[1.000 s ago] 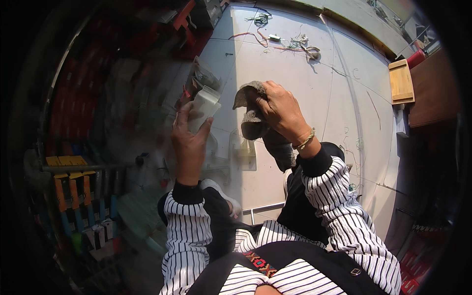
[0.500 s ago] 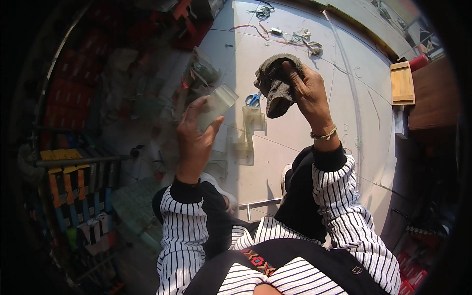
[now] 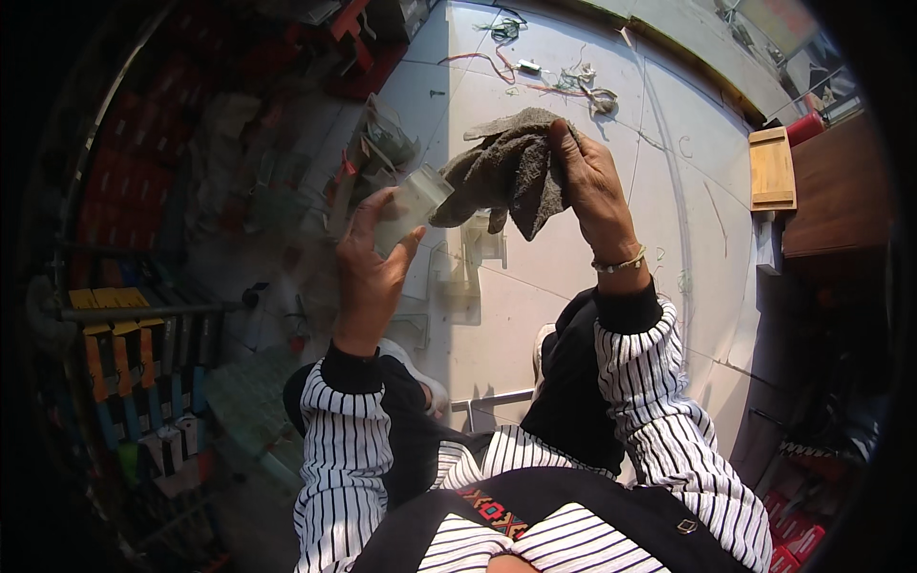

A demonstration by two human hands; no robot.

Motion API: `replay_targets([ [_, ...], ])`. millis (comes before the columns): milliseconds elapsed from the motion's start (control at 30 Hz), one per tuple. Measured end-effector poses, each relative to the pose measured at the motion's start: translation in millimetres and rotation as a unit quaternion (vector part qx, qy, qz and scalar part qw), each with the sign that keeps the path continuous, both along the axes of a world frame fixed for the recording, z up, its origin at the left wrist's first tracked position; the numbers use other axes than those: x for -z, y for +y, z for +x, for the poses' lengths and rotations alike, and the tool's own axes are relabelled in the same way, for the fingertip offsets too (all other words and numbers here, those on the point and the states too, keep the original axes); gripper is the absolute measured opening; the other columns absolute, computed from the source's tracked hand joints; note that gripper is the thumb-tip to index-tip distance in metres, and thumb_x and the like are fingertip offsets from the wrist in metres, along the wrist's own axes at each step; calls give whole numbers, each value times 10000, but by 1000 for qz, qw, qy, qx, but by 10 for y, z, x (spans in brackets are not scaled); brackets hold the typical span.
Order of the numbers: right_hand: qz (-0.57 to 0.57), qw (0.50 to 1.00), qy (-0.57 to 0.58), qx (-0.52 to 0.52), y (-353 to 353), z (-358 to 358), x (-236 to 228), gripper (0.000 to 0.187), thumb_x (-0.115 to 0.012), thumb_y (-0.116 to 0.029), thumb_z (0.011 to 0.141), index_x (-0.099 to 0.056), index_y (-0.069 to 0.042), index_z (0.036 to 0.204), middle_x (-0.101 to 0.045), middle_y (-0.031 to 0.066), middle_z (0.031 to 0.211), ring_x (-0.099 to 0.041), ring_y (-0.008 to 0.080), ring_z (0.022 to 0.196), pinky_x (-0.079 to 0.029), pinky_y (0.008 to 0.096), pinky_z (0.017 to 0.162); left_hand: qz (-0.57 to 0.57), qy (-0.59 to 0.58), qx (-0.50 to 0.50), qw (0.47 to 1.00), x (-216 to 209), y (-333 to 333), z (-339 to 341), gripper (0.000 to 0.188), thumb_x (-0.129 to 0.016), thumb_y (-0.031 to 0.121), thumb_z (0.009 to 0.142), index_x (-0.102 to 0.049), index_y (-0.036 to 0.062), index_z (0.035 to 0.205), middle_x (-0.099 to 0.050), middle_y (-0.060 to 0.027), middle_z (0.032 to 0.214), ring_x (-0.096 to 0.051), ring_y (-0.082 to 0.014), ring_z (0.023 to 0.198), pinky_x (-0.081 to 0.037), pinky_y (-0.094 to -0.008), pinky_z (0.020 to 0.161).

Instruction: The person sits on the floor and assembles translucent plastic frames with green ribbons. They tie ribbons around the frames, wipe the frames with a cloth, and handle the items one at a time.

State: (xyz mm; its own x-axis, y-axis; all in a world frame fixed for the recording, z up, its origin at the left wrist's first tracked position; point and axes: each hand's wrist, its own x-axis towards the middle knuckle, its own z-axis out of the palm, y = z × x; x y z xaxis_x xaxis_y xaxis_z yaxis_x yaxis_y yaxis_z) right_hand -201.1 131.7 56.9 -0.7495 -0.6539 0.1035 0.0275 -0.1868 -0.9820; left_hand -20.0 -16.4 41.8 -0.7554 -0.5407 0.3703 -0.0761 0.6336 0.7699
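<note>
A clear plastic box-like piece (image 3: 420, 199) is gripped between the thumb and fingers of my left hand (image 3: 371, 263). From my right hand (image 3: 594, 186) a grey-brown cloth (image 3: 521, 162) hangs spread out, pinched at its right side. The cloth's left end reaches the upper right edge of the clear piece; I cannot tell whether they touch. Beneath the hands, more clear plastic pieces (image 3: 461, 277) lie on the pale tiled floor (image 3: 525, 334).
Tangled wires and scraps (image 3: 587, 86) lie on the floor ahead. A small wooden board (image 3: 772, 170) is at the right. Racks of packaged goods (image 3: 143, 372) stand at the left, and red boxes (image 3: 798, 535) at the lower right. A bag of scraps (image 3: 387, 138) sits beyond my left hand.
The cloth has opened out and swung left toward the clear piece, covering the blue scissors that showed on the floor. My left hand keeps its hold on the piece.
</note>
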Motion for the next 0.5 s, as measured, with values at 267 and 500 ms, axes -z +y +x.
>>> replay_targets([
  [267,-95,976,-194,26,-33,9,1,407,-484,-371,933,-567,15,1034,-637,82,914,-621,134,731,-533,246,651,19,-17,19,999,-17,35,0,431,-692,34,742,-525,44,1139,-614,-146,974,-603,-276,914,-471,-338,779],
  [500,-82,982,-150,-83,-76,245,-55,498,-460,-432,929,-547,30,1092,-626,104,933,-606,147,790,-516,246,671,12,-15,35,999,26,48,-2,430,-689,46,749,-523,44,1145,-618,-141,957,-603,-275,899,-470,-339,777],
])
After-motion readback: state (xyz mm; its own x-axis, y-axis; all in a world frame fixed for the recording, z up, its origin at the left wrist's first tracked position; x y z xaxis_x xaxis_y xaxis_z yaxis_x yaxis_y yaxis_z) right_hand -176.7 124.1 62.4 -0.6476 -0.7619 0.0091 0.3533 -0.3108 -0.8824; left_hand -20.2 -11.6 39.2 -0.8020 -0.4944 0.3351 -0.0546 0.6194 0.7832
